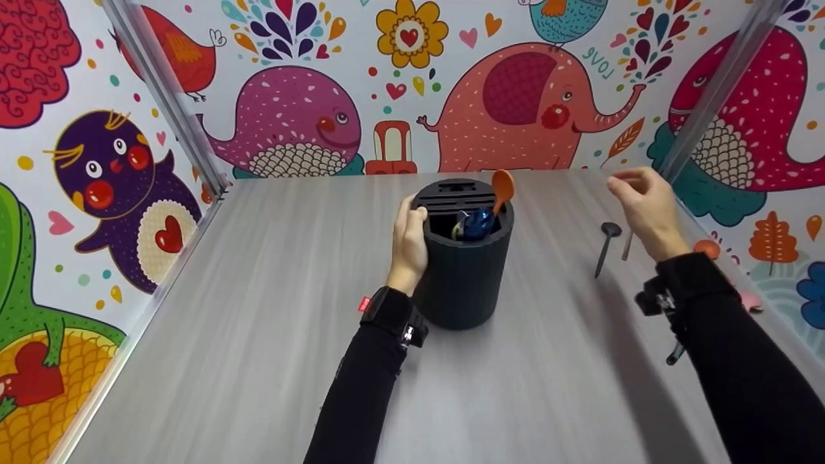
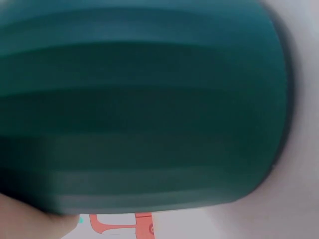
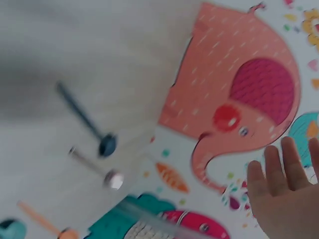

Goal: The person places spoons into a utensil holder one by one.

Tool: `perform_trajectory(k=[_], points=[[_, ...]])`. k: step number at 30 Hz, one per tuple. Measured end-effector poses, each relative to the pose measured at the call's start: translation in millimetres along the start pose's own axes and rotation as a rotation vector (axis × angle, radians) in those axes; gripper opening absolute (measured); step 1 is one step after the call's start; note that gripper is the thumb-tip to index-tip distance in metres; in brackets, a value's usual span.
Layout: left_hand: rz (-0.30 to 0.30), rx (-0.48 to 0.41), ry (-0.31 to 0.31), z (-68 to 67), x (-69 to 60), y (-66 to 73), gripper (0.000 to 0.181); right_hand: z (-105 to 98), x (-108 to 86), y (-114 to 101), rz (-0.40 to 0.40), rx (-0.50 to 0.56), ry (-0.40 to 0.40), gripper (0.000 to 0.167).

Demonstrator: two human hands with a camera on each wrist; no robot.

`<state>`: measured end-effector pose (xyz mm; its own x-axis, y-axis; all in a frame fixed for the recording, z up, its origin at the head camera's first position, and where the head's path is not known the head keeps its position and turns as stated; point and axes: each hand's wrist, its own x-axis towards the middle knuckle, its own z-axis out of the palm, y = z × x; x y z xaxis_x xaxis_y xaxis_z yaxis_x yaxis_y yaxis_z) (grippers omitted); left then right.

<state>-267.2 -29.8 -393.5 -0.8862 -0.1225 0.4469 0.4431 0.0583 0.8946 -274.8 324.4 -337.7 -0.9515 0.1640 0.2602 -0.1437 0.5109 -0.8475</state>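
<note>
A dark green utensil holder [image 1: 461, 283] with a slotted black top stands at the middle of the table. My left hand [image 1: 407, 245] grips its left side, thumb at the rim; the left wrist view shows its ribbed wall [image 2: 149, 109] close up. An orange spoon [image 1: 503, 187] stands in the holder beside a shiny blue object [image 1: 477, 223], mostly hidden inside. To the right, my right hand [image 1: 648, 206] is raised above the table, fingers loosely bent, holding nothing. Below it lie a dark spoon-like utensil [image 1: 606, 248] and a thin metal-looking spoon [image 3: 113, 179].
An orange spoon-like utensil [image 3: 40, 219] and a teal object [image 3: 12, 230] lie farther along the right side. A pink object [image 1: 751, 301] is partly hidden by my right arm. Walls with cartoon animals and metal corner posts [image 1: 174, 96] enclose the grey table [image 1: 290, 322].
</note>
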Motion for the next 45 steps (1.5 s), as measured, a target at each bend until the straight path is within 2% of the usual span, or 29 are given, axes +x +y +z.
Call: perform_trajectory(k=[3,11,16,23,27,32,35,39,42,45], points=[[-0.005,-0.015,-0.009,0.3,-0.3,0.2,0.050,-14.5,-0.9,14.2,0.063,-0.083,-0.048,0.061],[-0.009,-0.032,-0.019,0.7,0.5,-1.3,0.051,-51.9,-11.1,53.2,0.181,-0.213,-0.095,0.084],[-0.007,-0.034,-0.013,1.9,0.0,-2.0,0.050,-73.4,-22.2,76.9,0.272,-0.315,-0.139,0.093],[-0.017,-0.041,-0.012,1.5,-0.3,-3.5,0.050,-95.5,-28.9,101.4,0.400,-0.521,-0.161,0.095],[-0.011,-0.033,-0.004,1.4,0.4,-3.9,0.051,-100.4,-30.6,107.1,0.488,-0.596,-0.199,0.102],[-0.014,-0.017,-0.009,0.8,0.2,-2.2,0.052,-99.0,-31.8,105.4,0.628,-0.657,-0.364,0.117],[-0.022,-0.012,-0.015,0.6,0.0,-0.9,0.053,-94.7,-35.5,101.2,0.655,-0.724,-0.448,0.120],[-0.013,-0.006,-0.013,0.9,0.4,-1.9,0.052,-90.8,-41.3,104.2,0.669,-0.742,-0.481,0.117],[-0.008,-0.006,-0.009,1.3,0.4,-3.1,0.051,-88.4,-43.1,111.5,0.691,-0.731,-0.464,0.108],[-0.013,-0.007,-0.008,1.8,0.1,-2.8,0.050,-84.5,-44.2,117.8,0.687,-0.765,-0.453,0.094]])
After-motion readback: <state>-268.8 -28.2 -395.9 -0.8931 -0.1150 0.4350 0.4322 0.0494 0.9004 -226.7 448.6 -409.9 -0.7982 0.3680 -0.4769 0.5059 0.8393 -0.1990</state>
